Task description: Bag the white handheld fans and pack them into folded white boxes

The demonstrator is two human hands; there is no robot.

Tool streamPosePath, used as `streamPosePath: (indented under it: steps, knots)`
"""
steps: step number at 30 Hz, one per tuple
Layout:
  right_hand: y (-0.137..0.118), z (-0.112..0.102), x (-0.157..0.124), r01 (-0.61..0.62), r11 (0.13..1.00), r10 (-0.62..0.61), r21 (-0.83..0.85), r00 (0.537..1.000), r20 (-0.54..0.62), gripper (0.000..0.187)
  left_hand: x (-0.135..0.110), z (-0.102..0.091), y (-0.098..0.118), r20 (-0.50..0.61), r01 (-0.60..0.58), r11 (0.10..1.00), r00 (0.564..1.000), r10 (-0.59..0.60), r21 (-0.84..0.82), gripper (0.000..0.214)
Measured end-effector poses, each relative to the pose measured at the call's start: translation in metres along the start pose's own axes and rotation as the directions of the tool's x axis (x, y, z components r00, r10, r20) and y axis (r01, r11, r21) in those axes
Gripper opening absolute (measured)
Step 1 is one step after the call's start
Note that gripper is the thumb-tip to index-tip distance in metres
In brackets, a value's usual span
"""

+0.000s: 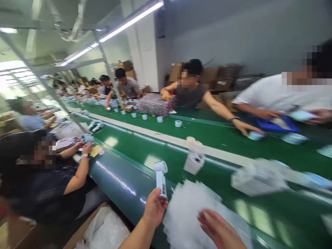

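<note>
My left hand is closed around the lower handle of a pale blue handheld fan, which stands nearly upright with its round head at the top. Over a fanned pile of translucent plastic bags hovers my right hand, slightly blurred, fingers stretched out and nothing visible in it. Whether it touches the bags I cannot tell. Beyond the pile, a white box-like item rests on the green conveyor belt.
A clear bag with contents lies at the right. Across the belt, a co-worker's hand reaches to a round blue part. Another person works at the left. Below is a carton of plastic bags.
</note>
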State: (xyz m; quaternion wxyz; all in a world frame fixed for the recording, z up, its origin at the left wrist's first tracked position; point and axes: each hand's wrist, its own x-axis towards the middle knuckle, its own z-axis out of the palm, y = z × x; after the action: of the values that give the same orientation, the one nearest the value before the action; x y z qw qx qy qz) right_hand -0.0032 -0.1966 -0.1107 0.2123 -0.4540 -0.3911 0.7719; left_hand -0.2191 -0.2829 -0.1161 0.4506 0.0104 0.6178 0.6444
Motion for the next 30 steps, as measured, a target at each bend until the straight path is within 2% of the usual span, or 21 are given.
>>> streamPosePath:
  steps: [2, 3, 5, 8, 9, 10, 11, 13, 15, 16, 18, 21, 22, 23, 24, 27, 29, 30]
  knots:
    - [-0.007, 0.006, -0.022, -0.023, 0.967, 0.012, 0.253, 0.999, 0.044, 0.046, -0.052, 0.038, -0.029, 0.258, 0.103, 0.984, 0.964, -0.062, -0.147, 0.045]
    - [-0.012, 0.006, -0.030, -0.012, 0.948, -0.012, 0.318, 0.997, 0.073, 0.048, -0.075, 0.055, -0.042, 0.368, 0.143, 0.978, 0.926, -0.078, -0.153, 0.045]
    - [-0.019, -0.004, -0.046, 0.034, 0.919, -0.040, 0.392, 0.999, 0.007, 0.049, -0.112, 0.082, -0.065, 0.530, 0.159, 0.986, 0.841, -0.108, -0.052, 0.047]
    - [-0.019, -0.049, -0.076, 0.120, 0.885, -0.050, 0.451, 0.985, -0.165, 0.044, -0.137, 0.108, -0.097, 0.702, 0.143, 0.965, 0.664, -0.258, 0.220, 0.057]
    - [-0.017, -0.070, -0.089, 0.155, 0.878, -0.053, 0.452, 0.972, -0.230, 0.042, -0.138, 0.114, -0.107, 0.734, 0.090, 0.940, 0.602, -0.315, 0.330, 0.058]
    - [-0.013, -0.093, -0.103, 0.184, 0.878, -0.051, 0.442, 0.953, -0.298, 0.040, -0.136, 0.119, -0.117, 0.743, -0.019, 0.892, 0.562, -0.364, 0.452, 0.056]
    - [-0.010, -0.118, -0.120, 0.210, 0.881, -0.041, 0.425, 0.927, -0.372, 0.039, -0.133, 0.124, -0.126, 0.733, -0.164, 0.812, 0.556, -0.393, 0.560, 0.051]
    - [-0.001, -0.167, -0.156, 0.244, 0.890, -0.001, 0.384, 0.845, -0.534, 0.037, -0.128, 0.134, -0.143, 0.699, -0.436, 0.583, 0.618, -0.360, 0.686, 0.036]
    - [0.009, -0.210, -0.194, 0.238, 0.904, 0.055, 0.355, 0.760, -0.647, 0.035, -0.130, 0.146, -0.160, 0.690, -0.577, 0.389, 0.664, -0.289, 0.718, 0.024]
    - [0.015, -0.228, -0.213, 0.227, 0.910, 0.080, 0.348, 0.727, -0.682, 0.035, -0.134, 0.152, -0.169, 0.700, -0.614, 0.343, 0.661, -0.270, 0.711, 0.019]
    - [0.031, -0.253, -0.245, 0.186, 0.918, 0.130, 0.351, 0.694, -0.708, 0.034, -0.150, 0.167, -0.188, 0.747, -0.689, 0.289, 0.606, -0.275, 0.665, 0.012]
    - [0.058, -0.265, -0.277, 0.146, 0.905, 0.186, 0.400, 0.710, -0.679, 0.038, -0.173, 0.186, -0.210, 0.813, -0.805, 0.190, 0.495, -0.307, 0.562, 0.016]
    - [0.067, -0.264, -0.282, 0.151, 0.895, 0.189, 0.420, 0.725, -0.662, 0.041, -0.176, 0.190, -0.214, 0.819, -0.828, 0.146, 0.482, -0.311, 0.542, 0.019]
    - [0.075, -0.261, -0.286, 0.167, 0.884, 0.180, 0.437, 0.741, -0.647, 0.044, -0.174, 0.192, -0.214, 0.816, -0.839, 0.090, 0.490, -0.305, 0.537, 0.021]
    - [0.083, -0.258, -0.288, 0.186, 0.874, 0.165, 0.448, 0.756, -0.634, 0.048, -0.169, 0.191, -0.211, 0.804, -0.836, 0.026, 0.518, -0.291, 0.548, 0.024]
    - [0.095, -0.247, -0.287, 0.200, 0.860, 0.133, 0.470, 0.800, -0.585, 0.057, -0.138, 0.177, -0.189, 0.728, -0.765, -0.163, 0.643, -0.237, 0.623, 0.036]
    - [0.096, -0.239, -0.282, 0.148, 0.857, 0.141, 0.493, 0.853, -0.502, 0.062, -0.115, 0.163, -0.170, 0.673, -0.713, -0.240, 0.701, -0.236, 0.659, 0.036]
    - [0.094, -0.235, -0.278, 0.112, 0.857, 0.142, 0.502, 0.887, -0.440, 0.063, -0.105, 0.157, -0.162, 0.653, -0.698, -0.259, 0.716, -0.249, 0.667, 0.033]
